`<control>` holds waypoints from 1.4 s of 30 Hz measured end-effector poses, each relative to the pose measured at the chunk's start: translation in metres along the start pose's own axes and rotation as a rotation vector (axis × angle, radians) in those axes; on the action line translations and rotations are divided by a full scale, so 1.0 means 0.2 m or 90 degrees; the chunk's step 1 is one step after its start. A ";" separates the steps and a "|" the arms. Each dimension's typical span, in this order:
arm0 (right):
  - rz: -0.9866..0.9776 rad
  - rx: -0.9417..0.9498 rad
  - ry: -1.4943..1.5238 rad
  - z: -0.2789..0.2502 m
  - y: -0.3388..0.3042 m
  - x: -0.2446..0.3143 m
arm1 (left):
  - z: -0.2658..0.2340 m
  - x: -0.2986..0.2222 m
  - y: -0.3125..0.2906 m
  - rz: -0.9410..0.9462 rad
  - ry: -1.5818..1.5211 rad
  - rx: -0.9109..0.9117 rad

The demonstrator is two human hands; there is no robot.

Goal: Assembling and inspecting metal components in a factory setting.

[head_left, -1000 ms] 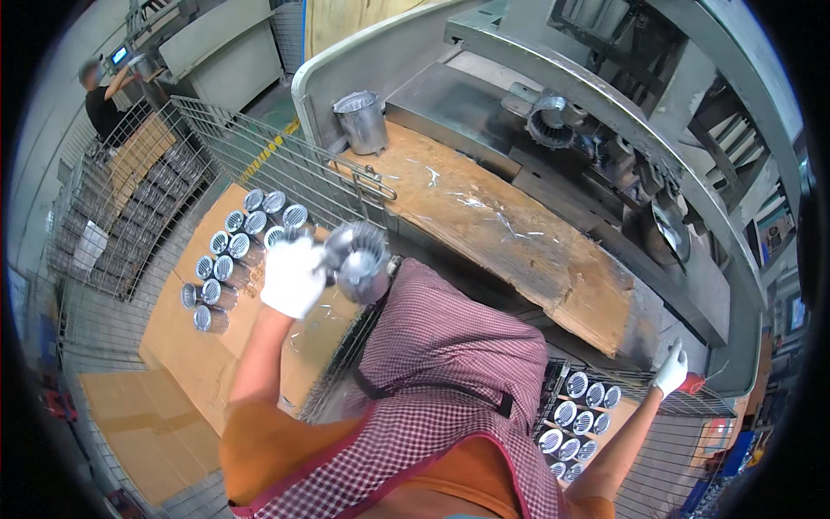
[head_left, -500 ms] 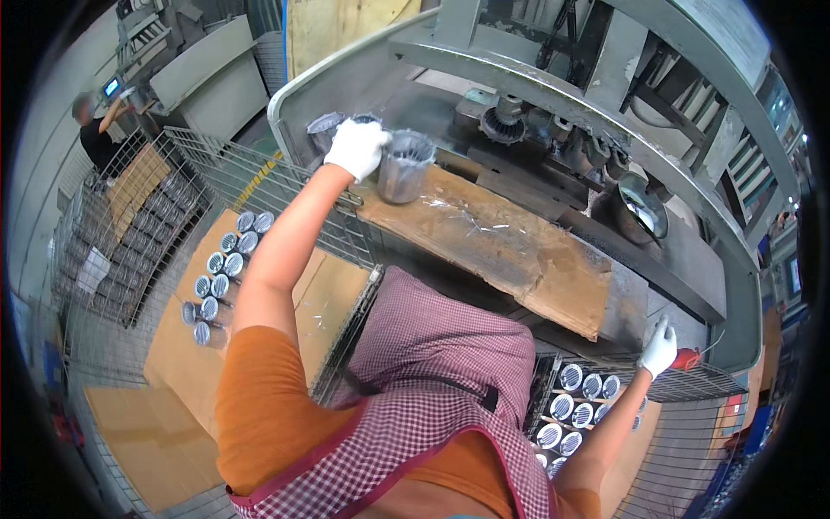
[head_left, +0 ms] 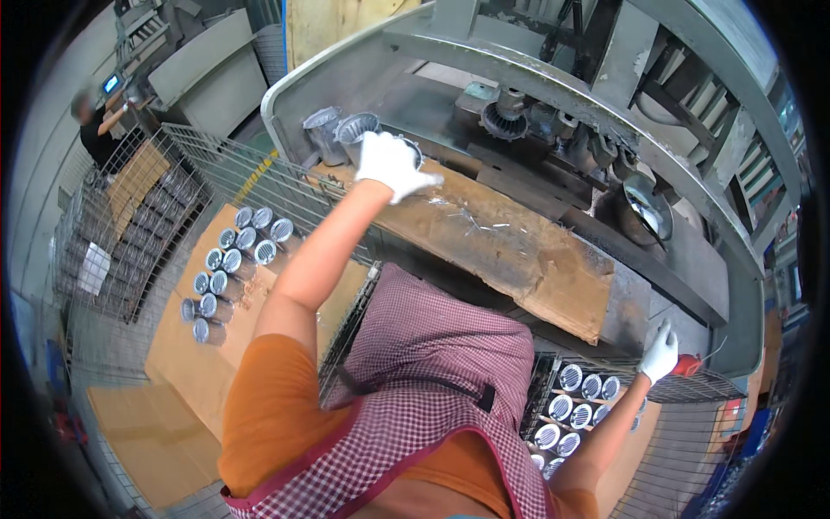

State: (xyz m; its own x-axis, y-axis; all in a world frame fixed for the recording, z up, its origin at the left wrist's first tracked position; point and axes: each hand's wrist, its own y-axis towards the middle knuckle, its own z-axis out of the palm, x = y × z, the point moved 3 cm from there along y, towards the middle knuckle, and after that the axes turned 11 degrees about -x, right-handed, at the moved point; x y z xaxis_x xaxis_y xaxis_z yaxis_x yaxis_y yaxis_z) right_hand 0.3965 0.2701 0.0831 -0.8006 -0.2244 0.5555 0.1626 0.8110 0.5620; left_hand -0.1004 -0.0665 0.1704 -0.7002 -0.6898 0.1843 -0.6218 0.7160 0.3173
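My left hand [head_left: 391, 164], in a white glove, reaches out to the far left end of a worn wooden board [head_left: 510, 242] on the machine bed. It lies over a ribbed metal cup [head_left: 414, 150] of which only a bit of rim shows, so its grip is hidden. Two more metal cups [head_left: 339, 131] stand side by side just left of the hand. My right hand [head_left: 660, 351], also gloved, rests low at the right on the rim of a wire basket [head_left: 692, 394], next to a small red object [head_left: 688, 364], holding nothing.
Grey machine frame [head_left: 553, 78] arches over the board, with round tooling [head_left: 508, 117] behind it. Wire baskets hold several metal cups on cardboard at left [head_left: 233, 259] and lower right [head_left: 575, 406]. Another person [head_left: 95, 130] stands at the far left by more wire cages.
My left hand lifted a metal cup from the left basket, carried it up to the board and brought it down beside the cup standing there. The right hand stayed put.
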 end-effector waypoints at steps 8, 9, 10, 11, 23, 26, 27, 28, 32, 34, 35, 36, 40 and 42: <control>-0.001 0.009 0.017 0.01 -0.01 -0.03 | 0.20 0.10 -0.18 0.063 -0.035 -0.307; -0.007 0.008 0.008 0.02 0.00 -0.02 | 0.23 0.17 -0.19 0.025 -0.064 -0.325; -0.008 0.011 0.006 0.02 -0.01 -0.01 | 0.26 0.22 -0.20 -0.014 -0.093 -0.340; -0.009 0.012 0.016 0.02 -0.01 0.00 | 0.29 0.23 -0.21 -0.015 -0.092 -0.337; 0.003 0.017 0.011 0.04 0.04 -0.08 | 0.26 -0.48 -0.21 0.096 -0.391 -0.490; 0.003 0.046 -0.031 0.05 0.06 -0.07 | 0.50 -0.59 -0.18 0.033 -0.372 -0.368; -0.018 0.043 -0.035 0.03 0.06 -0.06 | 0.55 -0.61 -0.16 0.043 -0.366 -0.276; -0.030 0.041 -0.035 0.02 0.06 -0.06 | 0.57 -0.62 -0.15 0.059 -0.355 -0.184; -0.030 0.024 -0.052 0.06 0.05 -0.03 | 0.59 -0.59 -0.17 0.043 -0.389 -0.221; -0.030 0.011 -0.032 0.06 0.06 -0.05 | 0.56 -0.59 -0.17 0.038 -0.380 -0.272; -0.026 0.008 -0.034 0.06 0.06 -0.05 | 0.54 -0.58 -0.18 0.029 -0.368 -0.324; -0.018 0.009 -0.035 0.03 0.05 -0.05 | 0.53 -0.60 -0.17 0.049 -0.380 -0.326; 0.026 -0.016 -0.047 -0.01 0.04 -0.10 | 0.45 -0.63 -0.14 0.042 -0.344 -0.332; 0.038 -0.014 0.059 0.04 0.01 -0.06 | 0.48 -0.62 -0.15 0.068 -0.319 -0.280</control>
State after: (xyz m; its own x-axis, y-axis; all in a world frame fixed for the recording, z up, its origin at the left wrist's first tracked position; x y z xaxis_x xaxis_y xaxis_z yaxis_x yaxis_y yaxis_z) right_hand 0.4020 0.2779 0.0723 -0.7321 -0.2257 0.6427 0.2227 0.8124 0.5389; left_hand -0.0297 0.0079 0.0482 -0.8941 -0.4080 -0.1845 -0.4134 0.5937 0.6904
